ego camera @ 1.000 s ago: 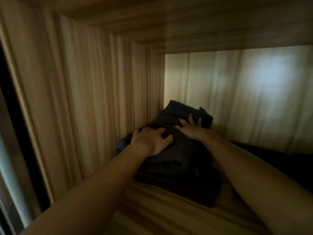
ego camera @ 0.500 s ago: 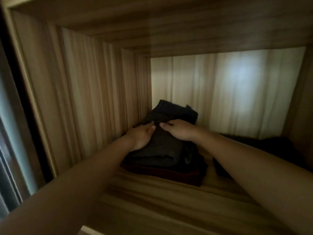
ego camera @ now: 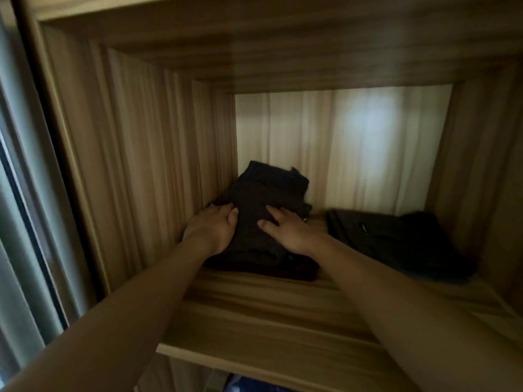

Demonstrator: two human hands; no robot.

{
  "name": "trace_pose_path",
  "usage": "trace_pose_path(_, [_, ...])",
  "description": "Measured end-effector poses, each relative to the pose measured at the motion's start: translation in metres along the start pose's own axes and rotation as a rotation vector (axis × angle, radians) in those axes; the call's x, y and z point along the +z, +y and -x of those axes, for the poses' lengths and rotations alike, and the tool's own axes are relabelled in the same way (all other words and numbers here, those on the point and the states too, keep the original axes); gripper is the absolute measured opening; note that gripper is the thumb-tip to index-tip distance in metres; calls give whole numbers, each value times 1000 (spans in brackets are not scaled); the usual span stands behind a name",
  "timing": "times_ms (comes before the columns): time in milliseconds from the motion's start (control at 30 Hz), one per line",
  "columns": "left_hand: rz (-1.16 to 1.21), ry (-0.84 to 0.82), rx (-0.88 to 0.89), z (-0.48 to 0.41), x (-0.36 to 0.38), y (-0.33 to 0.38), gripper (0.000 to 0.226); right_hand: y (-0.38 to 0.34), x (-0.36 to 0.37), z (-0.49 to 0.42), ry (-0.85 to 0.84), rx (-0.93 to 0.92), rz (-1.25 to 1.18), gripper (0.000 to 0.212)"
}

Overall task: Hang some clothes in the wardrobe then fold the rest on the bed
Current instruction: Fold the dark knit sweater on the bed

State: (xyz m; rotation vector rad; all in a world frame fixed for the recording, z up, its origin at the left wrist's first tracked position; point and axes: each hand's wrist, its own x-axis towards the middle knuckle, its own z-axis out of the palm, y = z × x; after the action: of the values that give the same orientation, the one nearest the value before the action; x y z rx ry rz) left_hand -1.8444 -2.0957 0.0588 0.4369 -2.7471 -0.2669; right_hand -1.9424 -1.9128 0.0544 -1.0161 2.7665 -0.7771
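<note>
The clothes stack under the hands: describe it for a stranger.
On the wardrobe shelf, by the left wall, lies a dark folded stack. It is taller than the flat dark garment beside it, and the left hand and right hand rest on it.

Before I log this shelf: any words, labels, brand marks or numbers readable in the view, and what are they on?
No text here can be read.
Small pale mark on the dark garment at the right of the shelf: possibly a logo or tag, too small and dim to read.
Folded stack at the left: no lettering shows.
Shelf and wooden walls: no label, number or sign shows.
</note>
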Motion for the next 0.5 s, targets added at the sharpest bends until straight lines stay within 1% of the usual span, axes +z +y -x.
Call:
trace_pose_path(133, [-74, -89, -29, 31, -15, 7, 61, -4, -3, 40, 40, -98, 83, 60])
trace_pose_path(200, [-65, -134, -28, 52, -26, 11, 63, -5, -13, 64, 16, -115, 163, 58])
trace_pose_path(267, [-74, -113, -28, 73, -36, 17, 63, -6, -25, 89, -12, -129, 217, 61])
trace_pose_path(367, [-155, -49, -23, 99, -50, 30, 59, -5, -48, 125, -45, -94, 292, 66])
trace_pose_path(433, [-162, -68, 11, 115, -54, 44, 57, 4, -59, 150, -84, -38, 386, 62])
trace_pose_path(500, [-109, -94, 41, 127, -56, 61, 56, 14, -68, 173, -118, 15, 438, 60])
